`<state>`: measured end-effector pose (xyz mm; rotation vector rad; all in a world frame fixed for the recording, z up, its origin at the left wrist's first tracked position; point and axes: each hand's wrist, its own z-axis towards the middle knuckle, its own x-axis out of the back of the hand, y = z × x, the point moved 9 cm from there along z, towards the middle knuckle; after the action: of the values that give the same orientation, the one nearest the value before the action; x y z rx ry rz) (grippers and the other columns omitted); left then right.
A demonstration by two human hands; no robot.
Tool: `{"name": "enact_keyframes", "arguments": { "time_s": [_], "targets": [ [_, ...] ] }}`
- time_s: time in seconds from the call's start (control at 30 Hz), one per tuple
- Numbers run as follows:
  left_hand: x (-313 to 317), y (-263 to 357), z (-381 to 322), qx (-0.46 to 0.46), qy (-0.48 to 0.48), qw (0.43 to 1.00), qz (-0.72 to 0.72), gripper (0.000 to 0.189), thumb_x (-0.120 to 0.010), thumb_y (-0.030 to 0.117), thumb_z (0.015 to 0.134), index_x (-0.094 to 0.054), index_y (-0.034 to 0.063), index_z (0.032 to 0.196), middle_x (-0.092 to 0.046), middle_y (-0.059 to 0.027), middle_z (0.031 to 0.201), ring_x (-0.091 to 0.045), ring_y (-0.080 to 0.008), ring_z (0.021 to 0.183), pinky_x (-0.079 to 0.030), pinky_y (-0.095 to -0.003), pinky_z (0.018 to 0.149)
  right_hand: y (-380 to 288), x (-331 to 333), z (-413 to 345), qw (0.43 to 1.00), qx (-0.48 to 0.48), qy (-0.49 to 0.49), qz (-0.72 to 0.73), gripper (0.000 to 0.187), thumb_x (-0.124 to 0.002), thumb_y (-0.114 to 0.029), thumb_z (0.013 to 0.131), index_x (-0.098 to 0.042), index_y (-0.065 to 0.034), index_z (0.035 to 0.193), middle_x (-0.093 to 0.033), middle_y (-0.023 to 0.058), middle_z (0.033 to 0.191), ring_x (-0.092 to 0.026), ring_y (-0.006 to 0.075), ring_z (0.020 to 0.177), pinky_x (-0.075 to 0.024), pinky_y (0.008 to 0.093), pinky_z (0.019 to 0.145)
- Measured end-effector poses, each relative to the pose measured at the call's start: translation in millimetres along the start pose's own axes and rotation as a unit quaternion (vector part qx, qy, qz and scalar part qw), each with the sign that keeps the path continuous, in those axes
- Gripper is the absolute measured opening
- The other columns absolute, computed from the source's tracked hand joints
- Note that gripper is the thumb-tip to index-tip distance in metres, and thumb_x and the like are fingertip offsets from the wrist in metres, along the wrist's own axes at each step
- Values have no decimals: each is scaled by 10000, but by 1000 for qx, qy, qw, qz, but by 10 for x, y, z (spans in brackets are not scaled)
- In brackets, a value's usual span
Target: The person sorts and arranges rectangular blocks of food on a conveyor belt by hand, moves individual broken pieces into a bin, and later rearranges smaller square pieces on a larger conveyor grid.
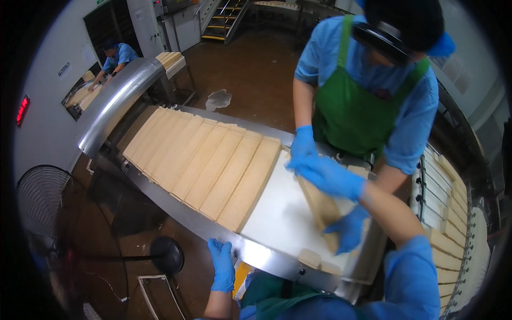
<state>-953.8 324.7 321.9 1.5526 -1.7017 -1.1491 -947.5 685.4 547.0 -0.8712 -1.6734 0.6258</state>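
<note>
My gloved left hand [222,265] is at the near steel side rail [264,253] of a conveyor, holding nothing. My gloved right hand [330,177] reaches across the white belt [276,204], over the far end of a long beige slab [316,200]. Motion blur hides whether its fingers grip the slab. A co-worker's gloved hand [303,142] is close to my right fingertips, and their other gloved hand [347,231] is at the slab's near end. Left of the bare belt, several similar slabs [236,180] lie side by side.
Two small beige pieces [310,258] lie by the near rail. The co-worker in a green apron [352,112] stands opposite. A curved steel cover [120,100] spans the conveyor's far end. A floor fan [44,200] stands left; more slabs [450,240] line a rack at right.
</note>
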Motion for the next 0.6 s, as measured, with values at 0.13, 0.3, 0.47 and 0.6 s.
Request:
{"name": "enact_keyframes", "arguments": {
  "time_s": [0.13, 0.3, 0.47, 0.6],
  "targets": [
    [-312, -96, 265, 90, -66, 989, -98, 757, -568, 102, 921, -144, -12, 1539, -245, -201, 1584, -276, -313, 1449, -267, -386, 1164, 1121, 263, 1786, 985, -170, 29, 32, 414, -579, -308, 962, -572, -97, 1318, -638, 133, 1250, -604, 310, 1153, -479, 402, 993],
    [-490, 268, 142, 111, -47, 989, -89, 742, -520, 45, 912, -119, -67, 1526, -268, -206, 1575, -321, -294, 1435, -272, -373, 1167, 1613, 119, 2499, 972, -204, -12, -112, 496, -612, -243, 916, -527, -126, 1390, -614, 145, 1299, -600, 307, 1172, -471, 374, 1001],
    [-368, 143, 287, 108, -46, 974, -192, 550, -469, -27, 880, -342, -72, 1413, -487, -146, 1359, -499, -204, 1157, -399, -277, 966, 1320, -270, 2304, 952, -180, -58, -239, 667, -616, -77, 802, -459, -170, 1444, -574, 212, 1330, -558, 379, 1224, -493, 450, 967],
    [-392, 216, 299, 114, -45, 972, -202, 462, -496, -61, 864, -468, -57, 1325, -583, -105, 1197, -569, -144, 948, -459, -224, 796, 1192, -453, 1925, 928, -142, -186, -291, 940, -780, -51, 613, -422, -240, 1461, -442, 230, 1390, -492, 402, 1262, -495, 472, 963]
  ]
}}
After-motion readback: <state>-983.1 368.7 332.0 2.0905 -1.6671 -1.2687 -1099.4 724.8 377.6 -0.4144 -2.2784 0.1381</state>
